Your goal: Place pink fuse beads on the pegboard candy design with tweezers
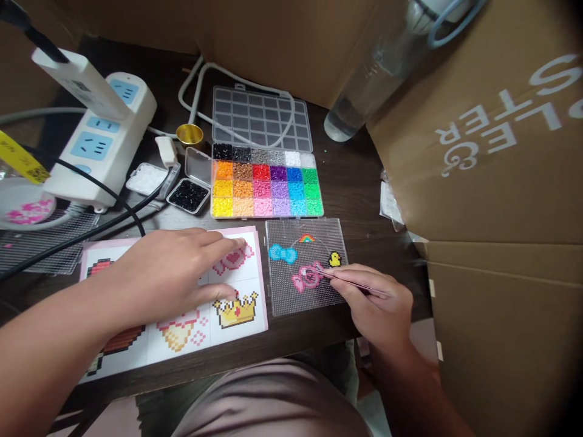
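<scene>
A white plug (82, 85) sits in the power strip (101, 145). A clear bottle (367, 91) and brown cardboard (496, 200) are right of the strip.

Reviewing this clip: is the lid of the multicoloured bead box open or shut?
Open. The clear lid lies folded back behind the bead box, and the coloured beads show uncovered.

The left hand (182, 273) covers part of the picture sheet (152, 345). What the tips of the tweezers (328, 275) touch is too small to tell. The top edge crops a bottle (371, 85); the left edge, a dish (18, 189).
</scene>
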### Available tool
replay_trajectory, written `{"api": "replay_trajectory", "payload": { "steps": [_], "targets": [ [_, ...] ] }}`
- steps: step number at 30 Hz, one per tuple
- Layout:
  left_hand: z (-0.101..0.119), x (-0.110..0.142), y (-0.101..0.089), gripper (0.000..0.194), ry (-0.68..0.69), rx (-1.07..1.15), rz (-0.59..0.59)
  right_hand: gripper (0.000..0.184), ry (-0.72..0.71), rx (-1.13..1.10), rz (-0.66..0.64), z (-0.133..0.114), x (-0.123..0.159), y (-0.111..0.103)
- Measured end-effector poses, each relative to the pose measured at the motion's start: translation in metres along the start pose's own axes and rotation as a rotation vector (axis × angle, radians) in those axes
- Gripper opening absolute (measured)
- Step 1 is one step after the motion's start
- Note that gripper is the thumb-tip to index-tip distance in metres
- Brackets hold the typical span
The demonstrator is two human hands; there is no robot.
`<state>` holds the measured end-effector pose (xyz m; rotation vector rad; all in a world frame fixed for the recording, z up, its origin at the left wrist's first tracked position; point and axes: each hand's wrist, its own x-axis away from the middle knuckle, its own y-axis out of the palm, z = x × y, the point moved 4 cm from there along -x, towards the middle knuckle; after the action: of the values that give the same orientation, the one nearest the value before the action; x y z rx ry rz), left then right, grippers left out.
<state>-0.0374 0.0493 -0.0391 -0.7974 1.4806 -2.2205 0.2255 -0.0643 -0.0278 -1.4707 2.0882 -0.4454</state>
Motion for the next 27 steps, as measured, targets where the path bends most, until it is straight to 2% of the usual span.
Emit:
{"api": "replay_trajectory", "payload": {
  "steps": [4, 15, 21, 25, 27],
  "targets": [
    [-0.002, 0.000, 0.000, 0.056, -0.014, 0.041, 0.028, 0.018, 0.007, -0.008, 0.000, -0.001, -0.001, 0.000],
    [0.001, 0.001, 0.000, 0.057, 0.017, 0.007, 0.011, 0.016, 0.087, -0.082, 0.036, 0.007, 0.006, -0.002],
    [0.002, 0.001, 0.000, 0.056, 0.025, -0.030, -0.013, 0.017, 0.063, -0.057, 0.040, 0.004, 0.006, -0.002],
    [0.007, 0.004, -0.008, 0.051, 0.053, 0.025, 0.016, 0.018, -0.005, -0.024, 0.007, 0.003, 0.008, -0.003],
    [0.009, 0.005, -0.013, 0.054, 0.047, 0.053, 0.015, 0.016, -0.019, -0.001, 0.024, 0.003, 0.008, -0.005]
  ]
}}
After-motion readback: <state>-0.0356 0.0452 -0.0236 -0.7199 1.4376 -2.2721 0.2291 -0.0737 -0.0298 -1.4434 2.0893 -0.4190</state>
